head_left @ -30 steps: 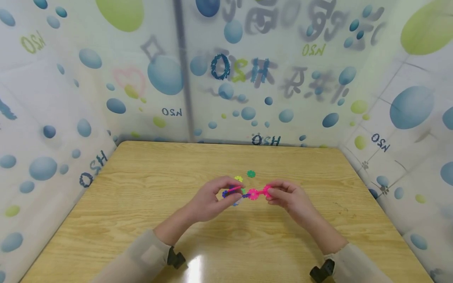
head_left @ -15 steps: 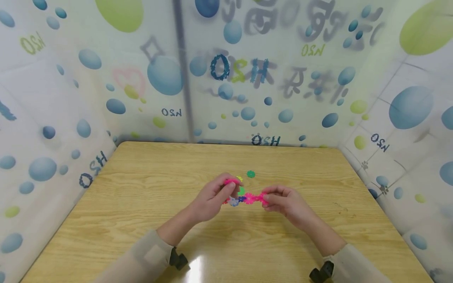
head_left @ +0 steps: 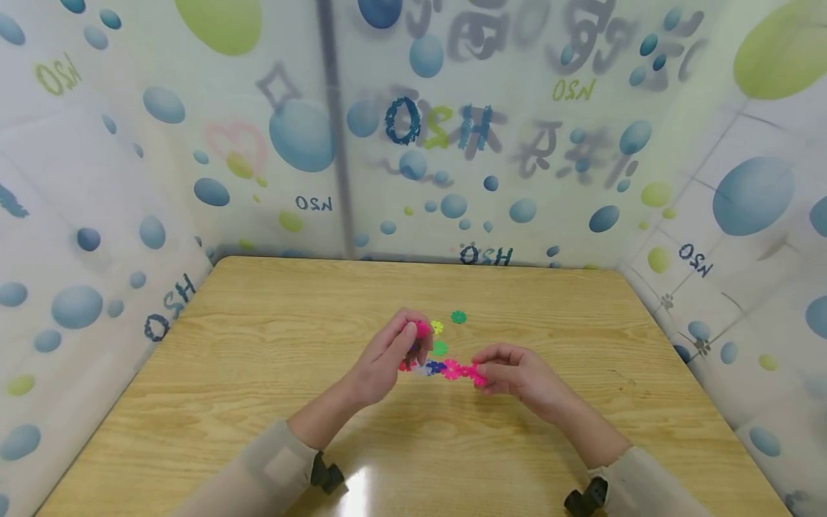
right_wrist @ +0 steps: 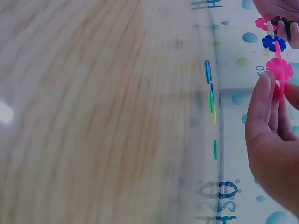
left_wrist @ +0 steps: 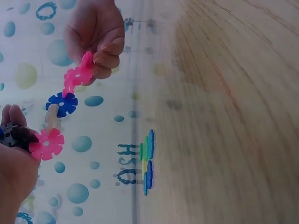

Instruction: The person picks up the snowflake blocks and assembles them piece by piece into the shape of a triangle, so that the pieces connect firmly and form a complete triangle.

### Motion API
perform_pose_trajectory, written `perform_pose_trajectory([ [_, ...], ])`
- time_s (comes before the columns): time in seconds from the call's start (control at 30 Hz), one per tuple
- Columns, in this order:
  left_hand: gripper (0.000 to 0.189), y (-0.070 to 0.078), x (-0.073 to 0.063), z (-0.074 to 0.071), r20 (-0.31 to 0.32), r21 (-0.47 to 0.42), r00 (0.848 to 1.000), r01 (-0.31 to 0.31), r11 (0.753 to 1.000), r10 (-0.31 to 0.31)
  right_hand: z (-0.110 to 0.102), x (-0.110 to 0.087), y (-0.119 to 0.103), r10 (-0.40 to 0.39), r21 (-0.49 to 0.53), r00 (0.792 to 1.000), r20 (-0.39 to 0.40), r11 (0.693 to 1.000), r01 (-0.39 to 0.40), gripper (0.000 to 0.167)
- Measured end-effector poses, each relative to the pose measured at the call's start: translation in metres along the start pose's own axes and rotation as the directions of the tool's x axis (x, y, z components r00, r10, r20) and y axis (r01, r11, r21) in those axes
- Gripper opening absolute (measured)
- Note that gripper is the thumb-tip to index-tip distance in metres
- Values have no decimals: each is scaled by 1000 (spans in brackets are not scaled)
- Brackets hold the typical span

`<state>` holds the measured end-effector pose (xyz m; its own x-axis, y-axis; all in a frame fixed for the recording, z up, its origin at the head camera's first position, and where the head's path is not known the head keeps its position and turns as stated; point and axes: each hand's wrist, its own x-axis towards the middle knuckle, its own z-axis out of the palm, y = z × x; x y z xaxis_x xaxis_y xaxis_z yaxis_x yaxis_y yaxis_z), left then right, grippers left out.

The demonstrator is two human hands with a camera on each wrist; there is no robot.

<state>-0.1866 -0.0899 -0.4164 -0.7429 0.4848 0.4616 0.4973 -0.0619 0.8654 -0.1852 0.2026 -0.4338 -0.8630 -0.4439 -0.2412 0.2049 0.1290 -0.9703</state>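
A chain of flower-shaped interlocking plastic discs (head_left: 451, 369) hangs between the two hands. In the head view it runs from red through whitish and blue to pink. My right hand (head_left: 523, 378) pinches the pink end disc (head_left: 479, 377) between thumb and fingers. At the other end my left hand (head_left: 384, 359) has a bright pink disc (head_left: 421, 329) between thumb and curled fingers. The left wrist view shows a black disc (left_wrist: 17, 136) in that hand, beside a reddish-pink disc (left_wrist: 46, 143) of the chain. Part of the left end is hidden by the fingers.
Loose discs lie on the wooden table (head_left: 291, 309) beyond the hands: a green disc (head_left: 459, 317), a yellow disc (head_left: 437, 327) and a light green disc (head_left: 440, 348). Blue discs (right_wrist: 208, 71) also show in the wrist views. A patterned curtain (head_left: 517, 165) stands behind the table.
The right hand has moved slightly left and down with its chain end. The left hand has turned and risen a little, so the red, whitish and blue discs show below its fingers.
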Motion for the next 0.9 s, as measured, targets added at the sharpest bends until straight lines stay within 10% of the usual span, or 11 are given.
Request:
perform_pose_trajectory([
  [0.5,37,0,2,2,-6,-1,998,66,998,-66,1,1,1,6,-11,1000,10,1000,-5,42],
  [0.9,45,1,0,-2,-7,-17,999,47,999,-47,-26,32,1,-17,-229,994,-110,973,-9,47],
])
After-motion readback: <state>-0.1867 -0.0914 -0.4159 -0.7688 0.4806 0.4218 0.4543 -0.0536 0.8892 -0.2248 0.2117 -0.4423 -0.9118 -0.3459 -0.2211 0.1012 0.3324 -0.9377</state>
